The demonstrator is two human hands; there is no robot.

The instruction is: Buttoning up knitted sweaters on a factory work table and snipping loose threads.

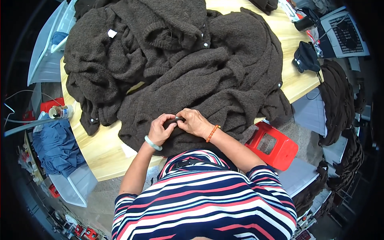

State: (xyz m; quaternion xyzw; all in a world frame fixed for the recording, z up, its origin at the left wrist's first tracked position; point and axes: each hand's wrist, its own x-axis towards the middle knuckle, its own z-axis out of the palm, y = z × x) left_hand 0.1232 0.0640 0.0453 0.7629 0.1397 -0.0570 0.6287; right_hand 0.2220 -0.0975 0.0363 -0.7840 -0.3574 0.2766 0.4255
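A dark brown knitted cardigan (176,90) lies bunched on the table in front of me, its near edge against my waist. My left hand (160,130), with a pale bangle at the wrist, pinches a fold of its knit. Close beside it, my right hand (195,123), wearing an orange bead bracelet, grips the same fold with thumb and fingers. The fingertips of both hands almost meet there. A tiny pale spot shows between them, too small to name. White buttons (205,45) dot the knitwear farther back.
More brown knitwear (96,48) is heaped across the wooden table (98,154). A small jar (61,112) stands at the left edge, above blue cloth (58,146) in a plastic bin. A red stool (276,146) is at the right. Far right are a black pouch (306,57) and a laptop (345,36).
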